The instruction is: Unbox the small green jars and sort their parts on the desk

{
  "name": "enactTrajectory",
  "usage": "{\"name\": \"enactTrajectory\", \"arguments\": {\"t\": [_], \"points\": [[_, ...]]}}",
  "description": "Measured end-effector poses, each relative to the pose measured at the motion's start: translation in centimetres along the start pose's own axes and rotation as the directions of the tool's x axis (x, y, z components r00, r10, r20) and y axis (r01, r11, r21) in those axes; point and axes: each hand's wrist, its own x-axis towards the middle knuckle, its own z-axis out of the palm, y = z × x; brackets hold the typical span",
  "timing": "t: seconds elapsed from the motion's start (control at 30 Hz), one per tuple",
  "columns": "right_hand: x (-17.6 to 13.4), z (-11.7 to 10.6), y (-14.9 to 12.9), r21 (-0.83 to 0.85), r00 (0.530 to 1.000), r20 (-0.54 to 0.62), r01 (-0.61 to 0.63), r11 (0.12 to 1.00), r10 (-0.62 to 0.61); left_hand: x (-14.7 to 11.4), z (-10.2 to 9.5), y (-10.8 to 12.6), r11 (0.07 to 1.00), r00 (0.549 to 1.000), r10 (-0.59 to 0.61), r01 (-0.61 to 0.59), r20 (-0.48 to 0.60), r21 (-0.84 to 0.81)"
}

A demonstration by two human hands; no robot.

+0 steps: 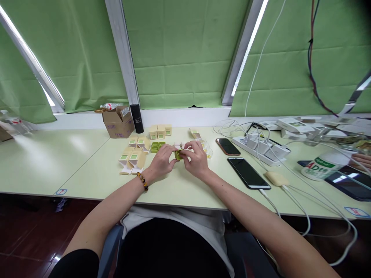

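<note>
Between the fingertips of both hands is a small olive-green container (178,155). My left hand (161,161) pinches it from the left, and my right hand (196,159) grips its right side, so parts of it are hidden. Several similar green containers (158,146) sit in a cluster just beyond my left hand. Left of them lie several cream cartons (136,157) with green-windowed panels and open ends. More cream boxes (160,132) stand in a row behind. Partly hidden by my right hand is a clear plastic tray (209,150) with small yellow spots; a cream carton (195,134) lies behind it.
At the back stand a cardboard box (118,122) and a black cylinder (136,118). To the right are two phones (228,146), (248,172), a power strip (261,150) with chargers and loose cables, a cream power bank (276,178) and a white bottle (324,165). Another person's hand (362,159) shows at the right edge.
</note>
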Motion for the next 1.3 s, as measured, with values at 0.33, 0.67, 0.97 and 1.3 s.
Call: {"name": "enactTrajectory", "arguments": {"t": [0.33, 0.67, 0.97, 1.3], "points": [[0.09, 0.05, 0.00, -0.067, 0.998, -0.030, 0.055, 0.996, -0.057, 0.10, 0.04, -0.02, 1.000, 1.000, 0.011, -0.010, -0.029, 0.008], [0.29, -0.28, -0.24, -0.108, 0.981, -0.090, 0.163, 0.981, -0.172, 0.30, -0.17, 0.19, 0.999, 0.997, 0.013, -0.010, -0.079, 0.041], [0.19, -0.14, -0.16, -0.148, 0.956, -0.149, 0.230, 0.962, -0.251, 0.24, -0.06, -0.03, 0.999, 0.993, 0.028, -0.023, -0.113, 0.042], [-0.19, -0.11, 0.13, -0.121, 0.986, -0.047, 0.151, 0.981, -0.158, 0.14, -0.05, -0.07, 0.999, 0.994, -0.033, 0.037, -0.100, 0.033]]}}
